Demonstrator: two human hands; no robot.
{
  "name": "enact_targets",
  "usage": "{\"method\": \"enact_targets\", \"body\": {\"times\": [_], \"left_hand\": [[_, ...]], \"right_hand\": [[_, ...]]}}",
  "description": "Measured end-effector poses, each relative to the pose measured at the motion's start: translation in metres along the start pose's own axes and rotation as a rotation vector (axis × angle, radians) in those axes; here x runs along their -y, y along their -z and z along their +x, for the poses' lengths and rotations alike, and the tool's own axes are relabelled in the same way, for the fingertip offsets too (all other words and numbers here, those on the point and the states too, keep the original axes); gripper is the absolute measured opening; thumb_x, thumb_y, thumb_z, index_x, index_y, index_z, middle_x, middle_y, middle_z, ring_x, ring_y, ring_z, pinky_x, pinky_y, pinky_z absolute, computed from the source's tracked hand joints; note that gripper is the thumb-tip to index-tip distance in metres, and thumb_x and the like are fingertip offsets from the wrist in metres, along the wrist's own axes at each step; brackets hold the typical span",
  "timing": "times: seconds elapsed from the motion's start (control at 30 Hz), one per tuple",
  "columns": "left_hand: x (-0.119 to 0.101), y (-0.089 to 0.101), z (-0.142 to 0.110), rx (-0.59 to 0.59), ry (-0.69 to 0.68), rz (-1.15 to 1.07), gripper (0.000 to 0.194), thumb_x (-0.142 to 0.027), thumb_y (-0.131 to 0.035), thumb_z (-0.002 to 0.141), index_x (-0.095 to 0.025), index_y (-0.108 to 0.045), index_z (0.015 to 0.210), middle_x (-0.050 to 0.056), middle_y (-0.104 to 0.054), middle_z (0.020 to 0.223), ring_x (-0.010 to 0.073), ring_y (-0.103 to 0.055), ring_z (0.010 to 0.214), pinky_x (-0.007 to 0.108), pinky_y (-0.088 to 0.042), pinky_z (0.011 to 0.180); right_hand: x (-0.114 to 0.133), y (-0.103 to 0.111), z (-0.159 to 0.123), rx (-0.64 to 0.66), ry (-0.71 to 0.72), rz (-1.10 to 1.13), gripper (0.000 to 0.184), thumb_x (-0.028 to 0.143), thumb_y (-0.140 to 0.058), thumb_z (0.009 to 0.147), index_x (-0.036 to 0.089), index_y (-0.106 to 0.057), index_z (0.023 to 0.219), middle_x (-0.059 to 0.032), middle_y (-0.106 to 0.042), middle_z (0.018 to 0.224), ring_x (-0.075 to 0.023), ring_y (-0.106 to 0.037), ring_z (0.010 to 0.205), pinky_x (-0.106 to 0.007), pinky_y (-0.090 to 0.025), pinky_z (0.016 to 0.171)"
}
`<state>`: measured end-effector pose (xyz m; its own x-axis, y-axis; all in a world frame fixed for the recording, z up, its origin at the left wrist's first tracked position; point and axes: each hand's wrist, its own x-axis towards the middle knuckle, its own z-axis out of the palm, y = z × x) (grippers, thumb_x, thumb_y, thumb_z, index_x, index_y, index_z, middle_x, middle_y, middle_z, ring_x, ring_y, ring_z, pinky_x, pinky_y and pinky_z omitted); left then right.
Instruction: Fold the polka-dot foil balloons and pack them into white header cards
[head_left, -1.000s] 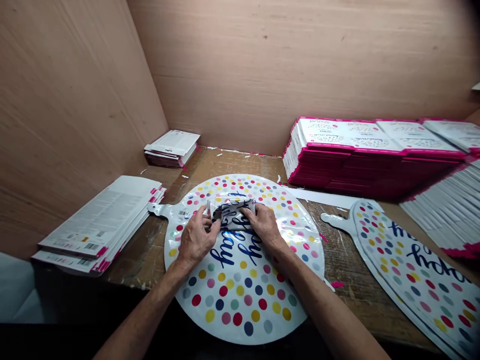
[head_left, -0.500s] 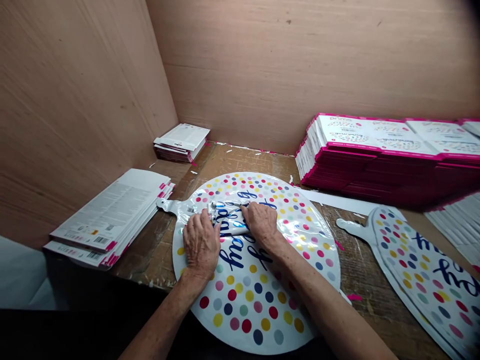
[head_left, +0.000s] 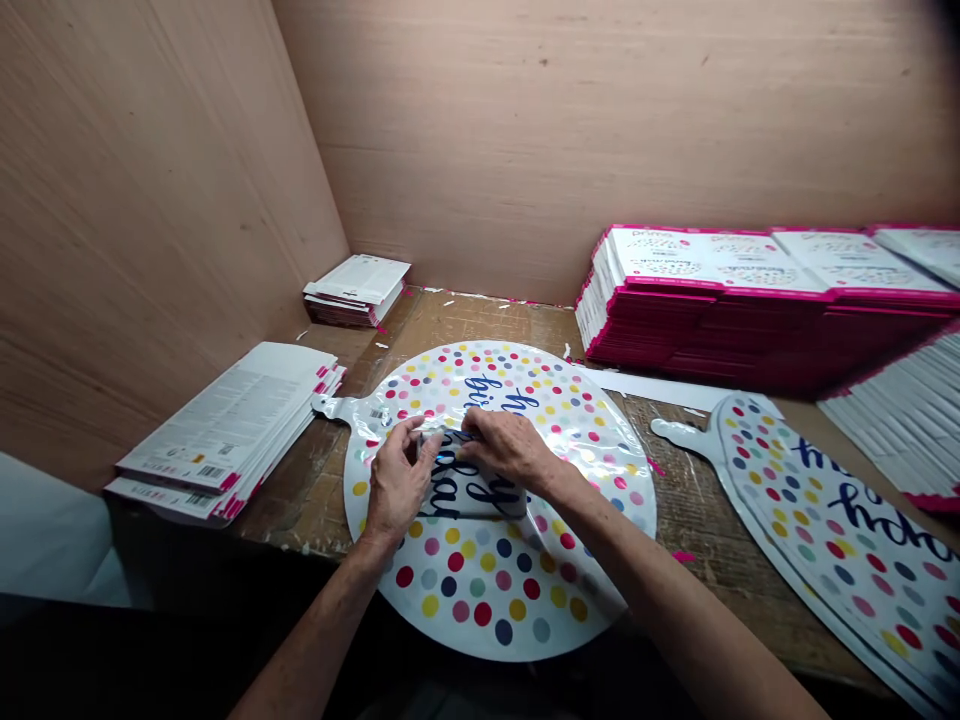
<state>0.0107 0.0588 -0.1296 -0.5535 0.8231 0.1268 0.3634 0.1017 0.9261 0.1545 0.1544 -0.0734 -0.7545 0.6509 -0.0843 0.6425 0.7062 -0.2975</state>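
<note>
A round, flat foil balloon (head_left: 495, 580), white with coloured dots and dark blue lettering, lies in front of me with its tail pointing left. On its middle is a flat, rectangular, shiny packet (head_left: 480, 500) showing dark letters; I cannot tell whether it is folded foil or a clear sleeve. My left hand (head_left: 397, 480) grips the packet's upper left edge between thumb and fingers. Bent over the upper edge, my right hand (head_left: 510, 450) has its fingers closed on the packet, their tips partly hidden.
More dotted foil balloons (head_left: 847, 560) lie stacked at right. White card sleeves with pink edges stand in a long row (head_left: 705, 270) at the back right. A card pile (head_left: 232, 420) lies left, a smaller pile (head_left: 360, 280) in the corner. Wooden panels (head_left: 450, 130) enclose the worn table (head_left: 480, 315).
My left hand's fingers have gone from lying flat to pinching. The packet's letters and lower edge now show below my hands. The view has shifted slightly.
</note>
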Motion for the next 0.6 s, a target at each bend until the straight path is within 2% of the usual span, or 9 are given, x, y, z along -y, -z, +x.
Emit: {"method": "enact_targets", "body": {"times": [0.07,0.17,0.27,0.33,0.4,0.43,0.5,0.53,0.6], "left_hand": [[-0.008,-0.008,-0.006,0.045,0.008,-0.183,0.046,-0.046,-0.064,0.081,-0.014,-0.061,0.113,0.010,-0.071,0.097,0.0219,-0.069,0.089,0.035,-0.055,0.082],[-0.018,-0.010,-0.015,0.000,-0.028,-0.220,0.042,-0.043,-0.071,0.076,-0.015,-0.064,0.106,0.006,-0.072,0.088,0.0189,-0.069,0.081,0.029,-0.055,0.075],[-0.017,0.014,-0.017,0.010,-0.024,-0.155,0.041,-0.046,-0.069,0.078,-0.015,-0.064,0.104,0.005,-0.072,0.081,0.0194,-0.070,0.072,0.029,-0.056,0.068],[-0.012,0.046,-0.010,-0.083,-0.076,0.053,0.035,-0.045,-0.060,0.086,-0.016,-0.064,0.104,0.008,-0.073,0.090,0.0213,-0.071,0.080,0.032,-0.056,0.074],[-0.007,0.084,0.001,-0.245,-0.124,0.483,0.032,-0.039,-0.052,0.092,-0.015,-0.062,0.112,0.012,-0.072,0.106,0.0248,-0.068,0.098,0.036,-0.053,0.086],[-0.004,0.101,0.007,-0.289,-0.110,0.741,0.034,-0.035,-0.050,0.094,-0.013,-0.060,0.118,0.015,-0.069,0.114,0.0276,-0.064,0.108,0.039,-0.050,0.092],[-0.001,0.128,0.019,-0.247,-0.011,1.153,0.036,-0.031,-0.046,0.096,-0.007,-0.058,0.120,0.023,-0.064,0.120,0.0334,-0.059,0.117,0.045,-0.048,0.095],[0.000,0.135,0.024,-0.193,0.047,1.271,0.035,-0.029,-0.045,0.096,-0.004,-0.059,0.115,0.026,-0.064,0.116,0.0353,-0.059,0.115,0.046,-0.049,0.092],[0.000,0.141,0.029,-0.086,0.122,1.356,0.029,-0.027,-0.049,0.096,-0.004,-0.063,0.106,0.023,-0.066,0.106,0.0320,-0.064,0.104,0.045,-0.053,0.085]], "right_hand": [[0.005,-0.008,-0.012,-0.006,-0.035,0.062,0.033,0.038,-0.068,0.086,0.020,-0.057,0.112,-0.0066,-0.068,0.102,-0.0204,-0.060,0.088,-0.027,-0.034,0.066],[0.014,-0.020,-0.021,-0.030,0.018,0.240,0.023,0.041,-0.058,0.092,0.019,-0.060,0.098,-0.0053,-0.068,0.095,-0.0183,-0.059,0.082,-0.026,-0.035,0.065],[0.013,-0.030,-0.032,-0.093,0.106,0.438,0.026,0.041,-0.052,0.094,0.020,-0.058,0.079,-0.0003,-0.063,0.076,-0.0150,-0.055,0.070,-0.026,-0.035,0.062],[0.002,-0.035,-0.042,-0.104,0.083,0.507,0.031,0.045,-0.054,0.091,0.020,-0.053,0.071,0.0013,-0.057,0.068,-0.0142,-0.050,0.063,-0.026,-0.034,0.059],[-0.015,-0.039,-0.052,-0.114,0.022,0.561,0.034,0.049,-0.053,0.090,0.021,-0.053,0.071,0.0014,-0.056,0.066,-0.0144,-0.049,0.062,-0.026,-0.035,0.057],[-0.023,-0.040,-0.057,-0.115,-0.010,0.583,0.035,0.052,-0.053,0.089,0.021,-0.054,0.072,0.0012,-0.056,0.067,-0.0147,-0.050,0.063,-0.026,-0.037,0.057],[-0.037,-0.042,-0.065,-0.106,-0.065,0.609,0.038,0.056,-0.053,0.088,0.021,-0.057,0.074,0.0004,-0.058,0.067,-0.0156,-0.052,0.064,-0.026,-0.039,0.057],[-0.041,-0.043,-0.069,-0.099,-0.081,0.616,0.040,0.058,-0.053,0.087,0.021,-0.059,0.075,-0.0001,-0.059,0.068,-0.0163,-0.053,0.064,-0.026,-0.040,0.056],[-0.047,-0.046,-0.077,-0.092,-0.079,0.642,0.040,0.060,-0.055,0.085,0.021,-0.063,0.077,-0.0013,-0.063,0.069,-0.0181,-0.056,0.065,-0.027,-0.043,0.056]]}}
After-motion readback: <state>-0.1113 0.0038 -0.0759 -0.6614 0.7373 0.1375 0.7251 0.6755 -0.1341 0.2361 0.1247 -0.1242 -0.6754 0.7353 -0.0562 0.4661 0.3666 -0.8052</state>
